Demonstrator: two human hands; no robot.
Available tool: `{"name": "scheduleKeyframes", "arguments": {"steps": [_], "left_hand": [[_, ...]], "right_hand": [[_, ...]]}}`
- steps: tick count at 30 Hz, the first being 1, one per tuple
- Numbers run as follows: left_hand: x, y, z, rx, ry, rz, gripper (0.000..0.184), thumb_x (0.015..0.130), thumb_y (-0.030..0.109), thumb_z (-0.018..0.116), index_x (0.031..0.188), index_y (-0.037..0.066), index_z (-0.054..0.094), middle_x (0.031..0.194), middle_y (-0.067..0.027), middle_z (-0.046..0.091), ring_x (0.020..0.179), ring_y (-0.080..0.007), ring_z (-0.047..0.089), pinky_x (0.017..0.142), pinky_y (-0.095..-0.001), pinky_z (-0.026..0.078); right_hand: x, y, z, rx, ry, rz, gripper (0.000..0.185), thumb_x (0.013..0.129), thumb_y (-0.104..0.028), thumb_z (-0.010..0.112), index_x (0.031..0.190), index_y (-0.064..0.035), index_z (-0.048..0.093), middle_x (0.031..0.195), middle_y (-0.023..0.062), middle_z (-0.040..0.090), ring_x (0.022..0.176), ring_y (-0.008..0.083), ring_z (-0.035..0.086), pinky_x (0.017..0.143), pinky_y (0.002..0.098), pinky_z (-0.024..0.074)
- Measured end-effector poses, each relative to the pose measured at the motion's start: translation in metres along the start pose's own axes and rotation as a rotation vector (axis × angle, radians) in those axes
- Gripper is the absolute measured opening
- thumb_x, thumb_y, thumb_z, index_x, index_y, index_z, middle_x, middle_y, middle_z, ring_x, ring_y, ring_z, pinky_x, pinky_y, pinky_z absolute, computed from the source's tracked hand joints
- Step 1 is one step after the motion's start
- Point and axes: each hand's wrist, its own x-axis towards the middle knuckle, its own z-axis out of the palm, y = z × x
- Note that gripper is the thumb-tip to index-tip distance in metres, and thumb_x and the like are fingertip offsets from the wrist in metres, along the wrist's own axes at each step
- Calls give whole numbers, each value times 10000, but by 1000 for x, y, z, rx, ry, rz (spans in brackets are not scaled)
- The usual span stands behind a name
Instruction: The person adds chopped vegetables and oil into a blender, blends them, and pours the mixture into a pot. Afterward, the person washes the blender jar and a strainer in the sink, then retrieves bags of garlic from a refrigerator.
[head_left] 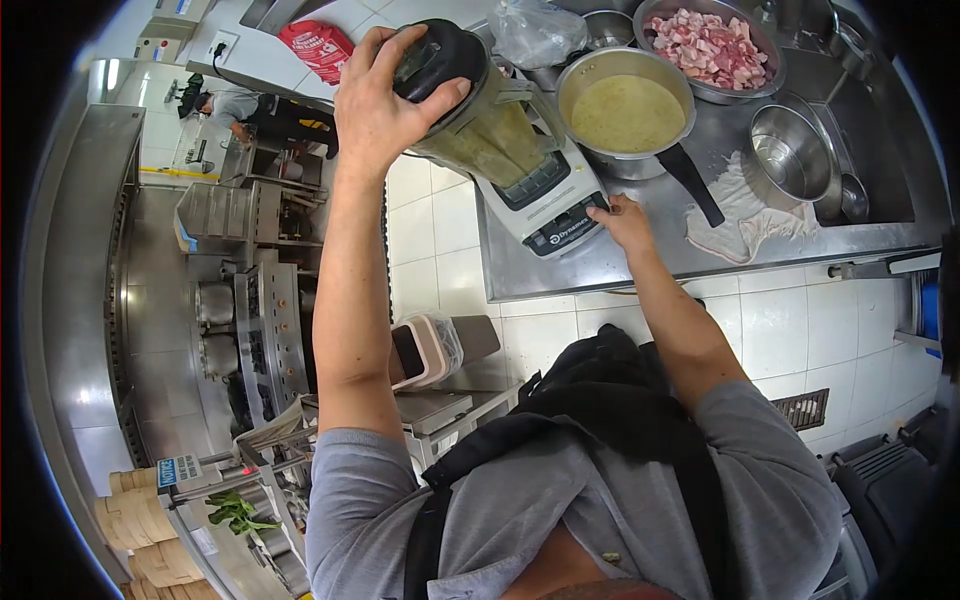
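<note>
A blender stands on the steel counter. Its clear jug [490, 150] holds a thick green-yellow mixture. Over its black lid [432, 62] my left hand [385, 105] is spread, thumb and fingers gripping the top. My right hand [628, 222] is at the front right corner of the white blender base [545, 205], fingers curled against the end of its control panel; the exact part under them is hidden. Right behind that hand is a pot [628, 100] of similar yellow-green liquid, its black handle [692, 188] pointing toward me.
A bowl of cut raw meat [712, 48] sits at the back. A steel pot [792, 150] rests by a white cloth [735, 215] near the sink. There is a plastic bag [535, 35] behind the blender. Across the kitchen, another person [240, 105] bends over a counter. A bin [430, 350] stands below.
</note>
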Motion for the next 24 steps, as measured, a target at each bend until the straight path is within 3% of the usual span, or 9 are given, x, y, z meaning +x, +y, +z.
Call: {"name": "scheduleKeyframes", "arguments": {"steps": [4,6,7,9,11,13,19,24], "left_hand": [[0,1,0,-8,8,4,602,574,460,809,1089,190,656,1151,-69,569,1002,-297,586,823,-413,489],[0,3,-2,-7,-1,-7,601,573,459,810,1088,190,656,1150,-70,570,1002,-298,585,823,-414,489],[1,4,-2,-6,-10,-20,601,571,458,811,1087,191,657,1149,-71,571,1002,-299,585,822,-414,489],[0,3,-1,3,1,-12,601,570,458,811,1086,191,657,1148,-70,572,1000,-301,585,821,-415,489],[1,4,-2,13,12,-5,602,569,458,811,1086,190,657,1148,-69,573,998,-303,586,820,-415,489],[1,7,-5,12,-45,-31,610,612,398,774,1134,115,635,1160,-93,572,1036,-277,592,884,-376,472],[0,4,-4,-5,-21,-4,610,613,389,781,1134,108,634,1154,-88,576,1033,-273,594,879,-375,473],[2,6,-7,-31,-5,-4,594,608,401,795,1111,124,642,1131,-92,582,1007,-294,592,854,-390,478]], "right_hand": [[-1,-1,-1,10,21,-20,612,689,-381,772,1085,61,621,962,161,659,880,239,617,780,319,464],[-6,-14,-11,34,-78,70,747,670,-414,777,1165,106,568,1132,269,610,1066,336,602,917,350,459],[-5,-12,-9,34,-77,70,747,670,-414,777,1165,106,568,1132,269,610,1066,336,602,917,350,459],[-3,-1,0,-4,39,-8,618,677,-386,778,1074,63,625,933,148,659,845,230,616,761,319,467],[3,7,5,29,23,-10,631,674,-394,779,1076,67,623,931,152,661,844,234,619,762,323,469],[5,11,5,61,7,-12,644,670,-402,779,1077,71,621,930,156,662,842,239,621,763,326,470],[-7,-8,-5,-19,23,2,679,674,-422,772,1109,74,611,1009,197,661,920,276,636,818,336,475],[-15,-25,-13,45,-29,74,746,659,-518,747,1110,62,616,1084,242,639,1037,328,615,892,362,465]]}}
